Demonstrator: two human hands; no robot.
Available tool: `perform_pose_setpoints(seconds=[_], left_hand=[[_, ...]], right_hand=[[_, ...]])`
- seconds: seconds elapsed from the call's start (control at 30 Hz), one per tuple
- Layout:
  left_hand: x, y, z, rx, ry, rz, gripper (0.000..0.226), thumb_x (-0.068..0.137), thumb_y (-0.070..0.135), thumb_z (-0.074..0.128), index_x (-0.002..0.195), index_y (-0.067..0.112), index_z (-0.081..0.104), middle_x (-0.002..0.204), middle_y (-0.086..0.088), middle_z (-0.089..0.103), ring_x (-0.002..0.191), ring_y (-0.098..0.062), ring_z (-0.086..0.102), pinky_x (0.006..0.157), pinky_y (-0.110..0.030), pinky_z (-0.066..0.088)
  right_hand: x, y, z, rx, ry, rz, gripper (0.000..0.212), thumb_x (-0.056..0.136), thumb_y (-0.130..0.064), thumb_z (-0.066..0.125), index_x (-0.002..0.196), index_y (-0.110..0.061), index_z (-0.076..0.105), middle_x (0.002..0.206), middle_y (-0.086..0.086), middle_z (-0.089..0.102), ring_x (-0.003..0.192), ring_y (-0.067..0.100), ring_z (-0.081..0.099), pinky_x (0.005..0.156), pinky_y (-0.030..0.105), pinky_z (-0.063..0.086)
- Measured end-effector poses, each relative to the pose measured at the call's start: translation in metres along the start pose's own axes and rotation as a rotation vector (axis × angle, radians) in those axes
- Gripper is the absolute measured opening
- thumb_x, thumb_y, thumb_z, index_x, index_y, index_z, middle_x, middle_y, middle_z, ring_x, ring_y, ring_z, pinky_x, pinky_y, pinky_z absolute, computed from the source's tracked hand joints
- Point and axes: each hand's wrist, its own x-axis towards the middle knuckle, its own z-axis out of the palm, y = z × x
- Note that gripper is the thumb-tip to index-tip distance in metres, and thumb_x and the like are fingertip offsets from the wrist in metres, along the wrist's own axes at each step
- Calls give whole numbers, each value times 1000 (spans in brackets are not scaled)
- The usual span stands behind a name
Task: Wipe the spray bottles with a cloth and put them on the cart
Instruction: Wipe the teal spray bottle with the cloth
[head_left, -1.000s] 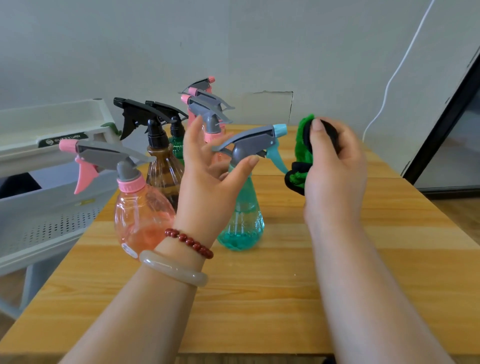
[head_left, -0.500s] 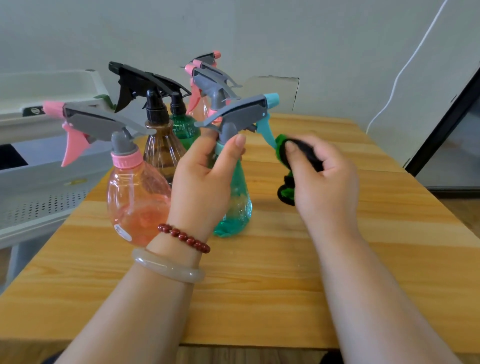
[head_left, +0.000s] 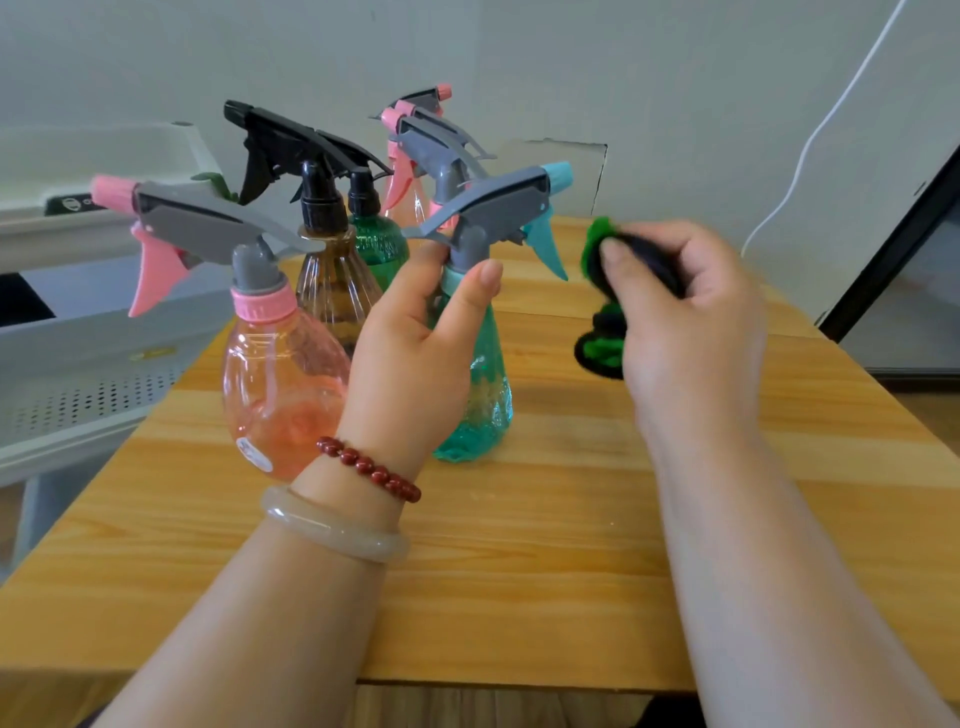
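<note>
Item: teal spray bottle (head_left: 488, 400), upright on desk (head_left: 519, 571), long axis vertical, nozzle pointing right.
Left grip (head_left: 415, 358): thumb and fingers curled round the bottle's neck, under the trigger head.
Right grip (head_left: 685, 322): closed round bunched green-and-black cloth (head_left: 597, 244), just right of the bottle, not touching (the wipe likely comes from this side).
Cart (head_left: 78, 364): off the desk's left edge.
</note>
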Motion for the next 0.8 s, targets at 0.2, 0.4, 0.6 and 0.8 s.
perform_pose_setpoints(seconds=[0.2, 0.4, 0.6, 0.8], left_hand=[[3, -3, -1, -40, 0, 12, 10, 100, 32, 55, 106, 27, 60, 90, 13, 68, 90, -4, 66, 82, -24, 54], [3, -5, 0, -18, 21, 21, 31, 101, 33, 55, 126, 17, 59, 104, 8, 70, 99, -7, 66, 91, -34, 55], [5, -8, 0, -24, 10, 33, 28, 101, 32, 54, 124, 17, 59, 102, 6, 69, 96, -8, 65, 89, -32, 55], [17, 3, 6, 129, -43, 6, 14, 104, 34, 47, 110, 23, 53, 87, 5, 63, 71, -7, 61, 68, -27, 52]], right_hand=[[-12, 7, 27, -46, -35, -94, 8, 85, -37, 64, 90, -43, 62, 101, -5, 70, 94, 20, 68, 80, 46, 58], [-5, 7, 16, -42, -69, 49, 13, 90, -21, 68, 88, -34, 67, 89, -10, 73, 76, 11, 69, 64, 36, 59], [-13, 1, 30, -31, -10, -64, 10, 89, -28, 64, 92, -37, 60, 97, -9, 69, 93, 14, 67, 80, 42, 58], [-14, 7, 26, -9, 12, 71, 15, 89, -21, 64, 86, -36, 62, 91, -9, 71, 78, 19, 69, 68, 46, 60]])
